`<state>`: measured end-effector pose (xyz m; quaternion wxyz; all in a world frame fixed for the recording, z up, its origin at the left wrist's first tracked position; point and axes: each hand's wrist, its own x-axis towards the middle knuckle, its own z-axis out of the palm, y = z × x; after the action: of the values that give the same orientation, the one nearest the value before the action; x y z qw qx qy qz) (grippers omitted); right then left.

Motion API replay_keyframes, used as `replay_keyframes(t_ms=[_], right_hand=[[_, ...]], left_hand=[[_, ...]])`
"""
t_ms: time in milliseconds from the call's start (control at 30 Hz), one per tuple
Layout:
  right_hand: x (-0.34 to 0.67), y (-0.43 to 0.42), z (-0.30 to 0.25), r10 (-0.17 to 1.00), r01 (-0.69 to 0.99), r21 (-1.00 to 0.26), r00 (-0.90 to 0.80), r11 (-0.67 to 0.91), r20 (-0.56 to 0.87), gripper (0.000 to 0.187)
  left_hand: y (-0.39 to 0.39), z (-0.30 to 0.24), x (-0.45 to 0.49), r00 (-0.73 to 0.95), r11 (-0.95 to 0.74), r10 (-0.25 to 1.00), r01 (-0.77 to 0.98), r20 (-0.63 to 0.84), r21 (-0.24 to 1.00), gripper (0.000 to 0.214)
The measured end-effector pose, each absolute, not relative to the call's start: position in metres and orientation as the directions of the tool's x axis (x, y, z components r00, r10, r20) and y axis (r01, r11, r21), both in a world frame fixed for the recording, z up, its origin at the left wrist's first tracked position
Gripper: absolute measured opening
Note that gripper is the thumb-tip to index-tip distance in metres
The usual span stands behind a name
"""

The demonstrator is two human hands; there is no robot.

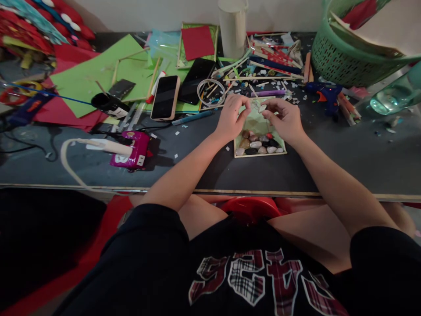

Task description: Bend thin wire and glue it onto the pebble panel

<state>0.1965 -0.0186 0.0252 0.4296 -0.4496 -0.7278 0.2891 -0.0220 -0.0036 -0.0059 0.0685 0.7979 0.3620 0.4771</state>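
Observation:
A light green panel (258,121) with a thin pale border lies on the dark table. Several smooth pebbles (255,144), white, brown, black and reddish, cover its near part. Over the panel's right side, my right hand (285,117) pinches a small pale pebble (262,108) between thumb and fingertips. Across from it, my left hand (233,117) is at the panel's left edge, its fingers curled in and closed toward the thumb. Whatever those fingertips hold, if anything, is too small to make out.
A blue glue gun (325,93) lies right, near a green basket (348,57) and a clear glass bottle (391,96). Paper scraps and sticks (272,66) litter the back. Two phones (165,97), a roll of tape (211,93) and a purple plug adapter (133,151) with cables are left.

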Motion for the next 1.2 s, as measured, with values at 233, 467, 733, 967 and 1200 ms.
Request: replay_keyframes(t_ms=[233, 467, 733, 967, 1200], right_hand=[[0.205, -0.022, 0.044, 0.889, 0.445, -0.807, -0.411, 0.388, 0.201, 0.040], [0.203, -0.030, 0.053, 0.856, 0.573, -0.713, -0.512, 0.404, 0.074, 0.030], [0.202, -0.030, 0.054, 0.824, 0.661, -0.568, -0.564, 0.490, 0.055, 0.026], [0.200, -0.029, 0.048, 0.793, 0.674, -0.460, -0.596, 0.579, 0.126, 0.028], [0.196, -0.031, 0.048, 0.814, 0.692, -0.453, -0.562, 0.562, 0.151, 0.025]], left_hand=[[-0.003, -0.004, -0.029, 0.115, -0.453, 0.839, 0.690, 0.532, 0.565, 0.028], [0.004, -0.016, -0.030, 0.064, -0.371, 0.869, 0.740, 0.490, 0.561, 0.023], [0.004, -0.013, -0.029, 0.087, -0.371, 0.878, 0.743, 0.470, 0.556, 0.028], [0.002, -0.008, -0.028, 0.091, -0.357, 0.888, 0.753, 0.450, 0.553, 0.020], [0.003, -0.012, -0.030, 0.116, -0.380, 0.876, 0.763, 0.467, 0.523, 0.016]])
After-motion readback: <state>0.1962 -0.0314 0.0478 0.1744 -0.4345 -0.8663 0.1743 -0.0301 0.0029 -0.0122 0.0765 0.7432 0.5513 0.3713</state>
